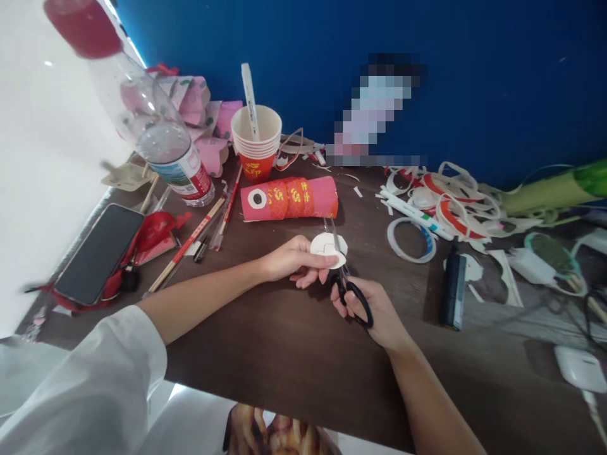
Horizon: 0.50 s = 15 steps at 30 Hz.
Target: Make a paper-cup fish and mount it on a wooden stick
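My left hand [298, 260] pinches a round white paper disc [328, 242] between thumb and fingers; some dark lines are drawn on it. In my right hand [374, 309] are black-handled scissors [349, 292], fingers through the loops. The blades lie at the disc's right side and point away from me; whether they are cutting cannot be made out. Just beyond the disc, a pink and red paper tube [290, 198] with yellow lettering and a white ring with a dark centre lies on its side.
Stacked paper cups [260, 165] hold a white marker [249, 101]. At left stand a bottle [177, 167] and a phone [99, 253]. Paper scraps [455, 196], a tape roll [411, 240], a dark stick-shaped object [453, 291] and a white charging case [581, 368] lie at right. A blue panel [284, 50] rises behind.
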{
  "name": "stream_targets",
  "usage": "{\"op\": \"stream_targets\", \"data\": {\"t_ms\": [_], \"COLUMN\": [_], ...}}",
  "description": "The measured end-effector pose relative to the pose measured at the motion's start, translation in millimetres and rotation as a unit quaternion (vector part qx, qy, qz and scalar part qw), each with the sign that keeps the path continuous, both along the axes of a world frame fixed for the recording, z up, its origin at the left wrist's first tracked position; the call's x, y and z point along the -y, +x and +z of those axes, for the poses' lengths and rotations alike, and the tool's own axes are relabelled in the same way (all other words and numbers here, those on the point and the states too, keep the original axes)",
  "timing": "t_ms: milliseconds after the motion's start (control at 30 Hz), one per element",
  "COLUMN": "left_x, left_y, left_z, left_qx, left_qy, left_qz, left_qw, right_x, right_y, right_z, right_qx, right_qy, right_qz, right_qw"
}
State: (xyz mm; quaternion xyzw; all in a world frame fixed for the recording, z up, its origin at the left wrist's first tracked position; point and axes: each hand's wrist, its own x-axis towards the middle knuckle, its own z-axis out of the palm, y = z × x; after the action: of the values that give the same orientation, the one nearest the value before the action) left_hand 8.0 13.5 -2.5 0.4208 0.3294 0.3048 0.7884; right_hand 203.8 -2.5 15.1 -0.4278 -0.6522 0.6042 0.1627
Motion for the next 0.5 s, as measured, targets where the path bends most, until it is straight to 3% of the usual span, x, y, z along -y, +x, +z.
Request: {"op": "stream_targets", "data": {"t_ms": [500], "left_x": [-0.3], "left_y": [-0.3], "left_z": [-1.7], "left_qx": [0.024], "left_qy": [-0.003], "left_qz": [0.003], "left_qw": [1.0], "right_x": [-1.1], "right_y": [1.3], "right_z": [0.3], "right_qx": [-0.002], "right_qy": [-0.002], "right_qz": [0.0], "right_qw": [1.0]}}
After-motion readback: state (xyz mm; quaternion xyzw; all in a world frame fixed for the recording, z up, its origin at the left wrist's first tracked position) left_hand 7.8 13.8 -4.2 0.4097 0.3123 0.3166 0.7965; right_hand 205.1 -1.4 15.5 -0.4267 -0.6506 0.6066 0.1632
